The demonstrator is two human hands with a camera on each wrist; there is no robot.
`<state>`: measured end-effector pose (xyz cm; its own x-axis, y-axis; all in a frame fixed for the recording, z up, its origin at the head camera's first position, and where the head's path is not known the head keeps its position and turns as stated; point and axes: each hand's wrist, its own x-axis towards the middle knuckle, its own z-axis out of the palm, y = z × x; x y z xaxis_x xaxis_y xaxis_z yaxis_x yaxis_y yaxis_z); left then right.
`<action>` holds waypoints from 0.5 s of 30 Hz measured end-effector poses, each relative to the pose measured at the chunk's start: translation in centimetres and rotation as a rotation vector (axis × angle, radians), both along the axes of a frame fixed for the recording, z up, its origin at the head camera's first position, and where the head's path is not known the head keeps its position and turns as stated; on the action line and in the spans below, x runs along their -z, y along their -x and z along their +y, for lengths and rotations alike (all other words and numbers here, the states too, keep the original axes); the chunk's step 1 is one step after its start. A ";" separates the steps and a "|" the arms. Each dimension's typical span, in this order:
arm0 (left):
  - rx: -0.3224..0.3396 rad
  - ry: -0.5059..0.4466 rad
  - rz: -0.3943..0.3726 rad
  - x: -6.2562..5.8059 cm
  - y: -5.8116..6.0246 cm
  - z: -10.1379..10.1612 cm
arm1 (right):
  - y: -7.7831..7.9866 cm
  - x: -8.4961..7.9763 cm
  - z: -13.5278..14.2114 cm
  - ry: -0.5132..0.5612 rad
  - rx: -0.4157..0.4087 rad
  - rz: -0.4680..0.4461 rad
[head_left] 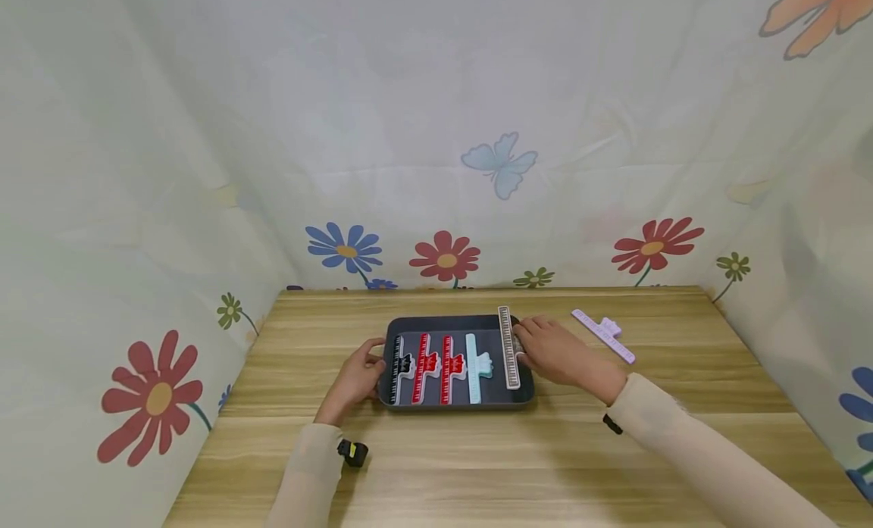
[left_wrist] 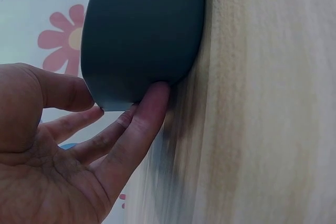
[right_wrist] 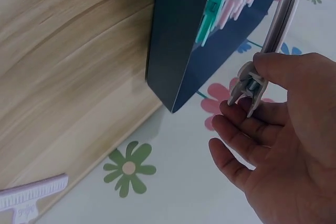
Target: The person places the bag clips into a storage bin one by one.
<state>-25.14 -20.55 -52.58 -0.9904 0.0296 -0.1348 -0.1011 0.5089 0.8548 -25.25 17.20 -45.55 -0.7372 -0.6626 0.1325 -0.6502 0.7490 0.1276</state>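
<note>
A dark grey tray (head_left: 457, 407) sits on the table, its left end held by my left hand (head_left: 355, 380). In the left wrist view, the thumb (left_wrist: 68, 93) meets the tray's rim and the fingers touch its outer wall. My right hand (head_left: 555, 350) pinches a whitish-grey piano-key clip (head_left: 508, 354), held upright lengthwise over the tray's right part; its spring shows in the right wrist view. Inside the tray, from left, lie a black clip (head_left: 395, 376), a red clip (head_left: 419, 380), a second red clip (head_left: 446, 380) and a light blue clip (head_left: 474, 376).
A purple clip (head_left: 603, 335) lies on the wooden table (head_left: 464, 467), to the right of the tray and beyond my right forearm. Flower-printed cloth (head_left: 382, 172) hangs behind the table and along both sides.
</note>
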 end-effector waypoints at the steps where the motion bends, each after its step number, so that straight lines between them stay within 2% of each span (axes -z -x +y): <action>1: 0.002 0.000 0.000 0.0 0.0 0.0 | 0.1 0.1 -0.2 -0.006 -0.002 -0.004; 8: 0.003 -0.002 0.000 0.0 0.0 -0.1 | 0.9 0.8 -1.4 -0.036 -0.036 -0.049; 15: 0.001 -0.003 0.006 0.1 -0.1 -0.1 | 1.5 1.9 -2.2 -0.087 -0.099 -0.013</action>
